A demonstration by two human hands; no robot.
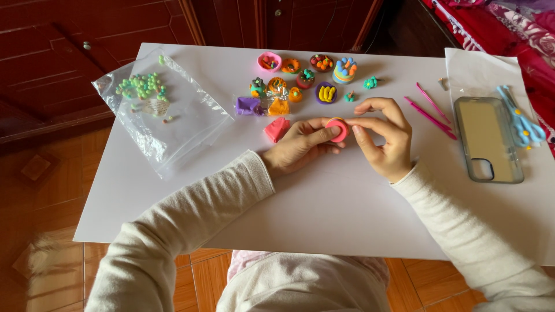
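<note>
Together, 2 hands, left hand (300, 145) and right hand (386, 137), pinch 1 pink clay disc (337, 129) beside 2 pink sticks (430, 111).

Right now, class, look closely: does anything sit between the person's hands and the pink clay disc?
Nothing visible does. The left hand and right hand both already touch the pink clay disc, pinching it from either side above the white board.

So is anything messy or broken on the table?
Nothing looks broken. Both hands hold a pink clay disc. Some green beads lie loose near the plastic bag; I cannot tell if they spilled.
</note>
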